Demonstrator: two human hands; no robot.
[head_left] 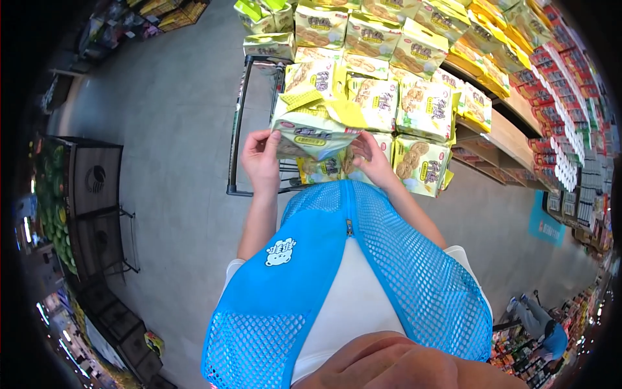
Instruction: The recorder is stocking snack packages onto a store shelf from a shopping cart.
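Observation:
A green and yellow snack bag [314, 137] with a yellow top is held up in front of me, above the other bags. My left hand [261, 159] grips its left side, thumb on the near face. At the bag's lower right corner, my right hand [374, 157] has curled fingers touching the edge; the fingertips are partly hidden. Just beneath and beyond lie similar bags [424, 107], packed in rows and printed with brown, knotted-looking snacks. Another such bag [420, 165] stands to the right of my right hand.
A black-framed cart [236, 123] stands at the left of the bags. More bags [321, 27] are stacked at the far side. Shelves with red packages [551, 97] line the right. Black crates with green produce [57, 201] stand at far left. A person in blue [554, 340] is at lower right.

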